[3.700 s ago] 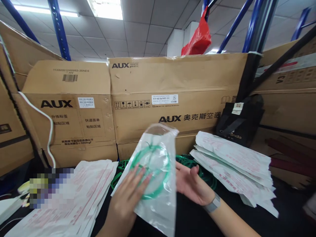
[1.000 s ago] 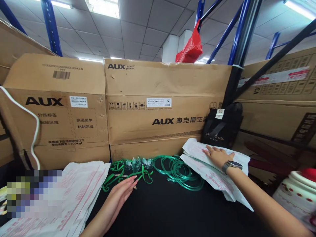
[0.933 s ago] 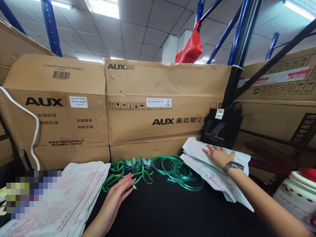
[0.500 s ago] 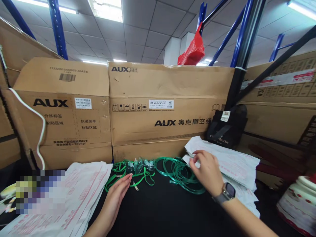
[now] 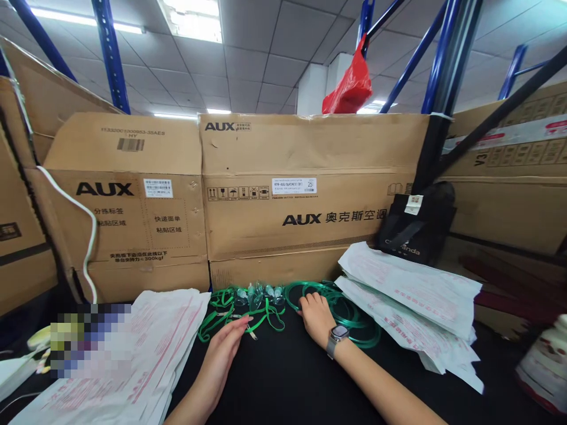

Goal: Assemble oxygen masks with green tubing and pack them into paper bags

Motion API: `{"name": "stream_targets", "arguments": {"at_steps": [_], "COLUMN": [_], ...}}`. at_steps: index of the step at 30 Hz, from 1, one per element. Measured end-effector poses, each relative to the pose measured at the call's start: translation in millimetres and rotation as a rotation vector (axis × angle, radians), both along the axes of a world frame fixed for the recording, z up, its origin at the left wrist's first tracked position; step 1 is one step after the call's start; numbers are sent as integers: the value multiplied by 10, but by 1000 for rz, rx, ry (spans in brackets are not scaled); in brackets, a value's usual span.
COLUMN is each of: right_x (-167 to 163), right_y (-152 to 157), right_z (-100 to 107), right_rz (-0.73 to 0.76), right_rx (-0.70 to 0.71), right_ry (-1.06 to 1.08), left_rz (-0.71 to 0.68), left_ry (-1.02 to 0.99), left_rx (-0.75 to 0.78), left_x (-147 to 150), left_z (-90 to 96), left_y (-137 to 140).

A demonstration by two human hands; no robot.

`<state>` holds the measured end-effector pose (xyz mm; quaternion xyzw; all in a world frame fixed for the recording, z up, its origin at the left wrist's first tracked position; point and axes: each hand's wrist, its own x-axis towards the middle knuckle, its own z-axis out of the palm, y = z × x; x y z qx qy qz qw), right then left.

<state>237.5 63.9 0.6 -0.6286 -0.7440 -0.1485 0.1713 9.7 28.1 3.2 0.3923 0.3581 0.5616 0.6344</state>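
Observation:
My left hand (image 5: 225,348) is open, palm turned inward with the fingers stretched out, and holds nothing. Its fingertips are beside the green elastic straps (image 5: 270,321) of clear masks (image 5: 254,295) lying together on the black table. My right hand (image 5: 316,313), with a watch on the wrist, is over the left side of a coil of green tubing (image 5: 358,333). Its fingers are curled down and closed on the tubing; the fingertips are partly hidden. Right of the coil lies a stack of white printed packets (image 5: 411,295).
More white packets (image 5: 146,330) are piled at the left. Large cardboard boxes (image 5: 310,153) wall off the back of the table. A black bag (image 5: 416,230) stands at the back right, and a white and red jar (image 5: 547,366) is at the right edge.
My right hand has moved left and down from the right-hand packets to the green tubing, its fingers curling downward. My left hand stays open near the straps. The view has shifted slightly.

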Motion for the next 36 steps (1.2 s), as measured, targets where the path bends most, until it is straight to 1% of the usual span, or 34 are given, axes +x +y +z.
{"name": "stream_targets", "arguments": {"at_steps": [5,9,12,16,19,21,23,24,25,28,30,32,33,34,35,36], "right_x": [67,113,167,250,220,128,-3,-75,-146,-339,-444,-524,-551,-569,-575,-572], "right_y": [-50,-89,-118,-178,-265,-360,-488,-561,-637,-839,-921,-950,-947,-936,-918,-895], "right_z": [-4,39,162,400,502,501,459,430,401,335,315,305,302,300,300,303], "right_rz": [26,74,68,40,58,106,222,291,358,548,716,843,876,884,883,882], "right_rx": [31,96,208,378,461,493,499,491,485,540,518,459,414,361,302,238], "right_ry": [35,136,283,527,668,775,894,875,795,437,157,-85,-155,-166,-121,-28], "left_rz": [-52,-66,-47,-22,-17,-71,-184,-245,-295,-385,-398,-354,-314,-280,-255,-245], "left_ry": [15,24,23,29,89,142,159,149,129,9,-97,-200,-249,-298,-342,-376], "left_rx": [16,16,37,56,71,77,81,89,106,162,129,33,-15,-45,-55,-42], "left_x": [38,54,50,45,60,78,96,103,109,118,110,80,54,19,-23,-71], "left_z": [41,81,93,87,104,135,175,197,220,300,364,429,457,480,498,512], "left_y": [-74,-125,-143,-140,-133,-143,-171,-193,-218,-301,-343,-357,-351,-338,-318,-295]}}
